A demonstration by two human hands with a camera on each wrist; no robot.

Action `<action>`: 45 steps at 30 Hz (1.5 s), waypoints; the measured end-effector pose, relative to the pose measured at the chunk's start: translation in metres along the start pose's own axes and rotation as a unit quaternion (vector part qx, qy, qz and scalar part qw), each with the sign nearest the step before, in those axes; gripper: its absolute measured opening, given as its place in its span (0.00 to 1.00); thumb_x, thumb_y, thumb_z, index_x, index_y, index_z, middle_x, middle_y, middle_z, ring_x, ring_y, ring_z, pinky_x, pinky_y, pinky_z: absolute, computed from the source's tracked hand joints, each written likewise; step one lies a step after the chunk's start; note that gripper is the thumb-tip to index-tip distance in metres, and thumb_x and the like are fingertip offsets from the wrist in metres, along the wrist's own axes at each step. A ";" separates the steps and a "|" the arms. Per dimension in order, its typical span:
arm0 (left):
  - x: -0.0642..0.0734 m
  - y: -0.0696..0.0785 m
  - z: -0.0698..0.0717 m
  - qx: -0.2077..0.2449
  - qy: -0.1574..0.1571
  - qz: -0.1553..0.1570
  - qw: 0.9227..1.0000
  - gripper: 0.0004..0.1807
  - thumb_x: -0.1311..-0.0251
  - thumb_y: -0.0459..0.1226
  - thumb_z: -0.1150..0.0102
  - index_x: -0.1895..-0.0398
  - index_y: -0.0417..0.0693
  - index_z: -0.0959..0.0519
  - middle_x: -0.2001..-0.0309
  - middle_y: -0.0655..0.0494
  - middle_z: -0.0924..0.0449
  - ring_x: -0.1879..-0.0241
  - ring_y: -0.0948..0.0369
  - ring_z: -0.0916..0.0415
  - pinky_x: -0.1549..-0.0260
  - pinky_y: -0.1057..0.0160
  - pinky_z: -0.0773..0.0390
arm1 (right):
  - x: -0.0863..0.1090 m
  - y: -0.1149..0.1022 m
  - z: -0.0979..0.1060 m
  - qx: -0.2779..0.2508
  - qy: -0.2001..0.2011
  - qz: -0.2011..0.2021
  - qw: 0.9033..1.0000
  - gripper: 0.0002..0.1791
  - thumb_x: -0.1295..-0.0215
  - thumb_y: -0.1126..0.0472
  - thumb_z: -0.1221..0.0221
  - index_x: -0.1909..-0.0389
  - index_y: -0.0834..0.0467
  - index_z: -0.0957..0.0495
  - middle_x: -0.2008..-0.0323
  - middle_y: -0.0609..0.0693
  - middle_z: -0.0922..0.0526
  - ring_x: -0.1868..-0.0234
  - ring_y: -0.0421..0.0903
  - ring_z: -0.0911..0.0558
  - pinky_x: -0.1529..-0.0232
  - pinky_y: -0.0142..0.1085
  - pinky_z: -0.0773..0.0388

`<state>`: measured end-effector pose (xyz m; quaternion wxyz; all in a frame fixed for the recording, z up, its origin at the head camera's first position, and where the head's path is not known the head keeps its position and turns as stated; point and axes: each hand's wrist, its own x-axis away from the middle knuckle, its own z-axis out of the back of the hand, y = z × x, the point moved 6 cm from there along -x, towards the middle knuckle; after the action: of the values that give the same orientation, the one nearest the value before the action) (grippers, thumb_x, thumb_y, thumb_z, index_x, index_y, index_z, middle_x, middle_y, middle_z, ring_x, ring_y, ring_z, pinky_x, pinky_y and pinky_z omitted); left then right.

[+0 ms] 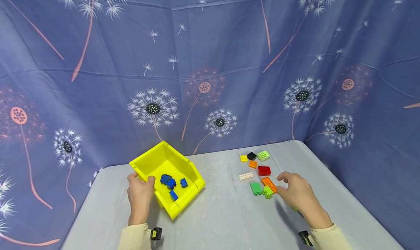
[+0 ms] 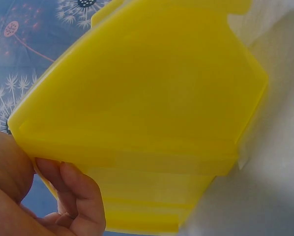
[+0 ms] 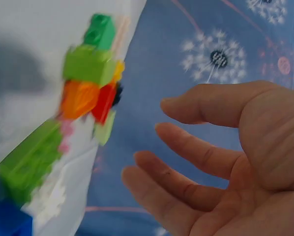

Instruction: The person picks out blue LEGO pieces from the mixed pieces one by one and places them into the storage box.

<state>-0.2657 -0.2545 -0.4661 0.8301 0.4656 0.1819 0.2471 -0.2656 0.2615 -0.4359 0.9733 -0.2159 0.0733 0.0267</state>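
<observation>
My left hand (image 1: 140,191) grips the side rim of a yellow bin (image 1: 193,186), thumb over the rim and fingers curled below it. In the left wrist view the bin's outer wall (image 2: 152,83) fills most of the picture. The bin is tilted, and several blue bricks (image 1: 171,183) lie on its floor. On the right, my right hand (image 1: 300,193) hovers by the loose bricks with nothing between its spread fingers (image 3: 201,103). Closest to its fingertips are an orange brick (image 1: 269,184) and a lime green brick (image 1: 267,192). A green brick (image 1: 256,188) lies just left of them.
Farther back lie a red brick (image 1: 264,170), a white plate brick (image 1: 246,176), a small orange one (image 1: 252,164), a yellow one (image 1: 243,158), a black one (image 1: 251,156) and a pale green one (image 1: 263,155). Another blue brick (image 3: 9,221) shows beside a long green brick (image 3: 31,160).
</observation>
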 end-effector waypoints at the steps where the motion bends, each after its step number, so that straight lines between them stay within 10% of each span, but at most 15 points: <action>1: 0.000 0.000 0.000 0.000 0.000 0.000 1.000 0.38 0.37 0.42 0.43 0.28 0.31 0.42 0.70 0.45 0.24 0.79 0.53 0.27 0.80 0.59 0.30 | 0.002 0.006 0.001 0.002 -0.007 -0.008 1.000 0.17 0.43 0.59 0.30 0.54 0.61 0.15 0.58 0.62 0.15 0.59 0.58 0.17 0.61 0.57 0.21; 14: 0.000 0.001 0.000 -0.001 0.002 -0.003 1.000 0.38 0.37 0.42 0.44 0.28 0.31 0.41 0.71 0.45 0.24 0.80 0.53 0.28 0.81 0.59 0.30 | 0.017 0.057 -0.006 0.038 -0.065 -0.063 0.995 0.21 0.44 0.55 0.32 0.52 0.63 0.17 0.64 0.58 0.16 0.64 0.56 0.18 0.66 0.52 0.23; 45: 0.002 0.000 0.001 0.002 -0.006 0.000 1.000 0.39 0.36 0.42 0.44 0.27 0.31 0.43 0.71 0.46 0.25 0.81 0.54 0.29 0.82 0.59 0.31 | 0.047 0.088 -0.017 0.031 -0.074 -0.100 0.992 0.09 0.50 0.60 0.32 0.68 0.59 0.19 0.71 0.52 0.19 0.70 0.49 0.25 0.69 0.46 0.29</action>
<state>-0.2641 -0.2539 -0.4654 0.8303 0.4686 0.1776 0.2438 -0.2290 0.3345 -0.4951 0.9799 -0.1897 -0.0206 -0.0574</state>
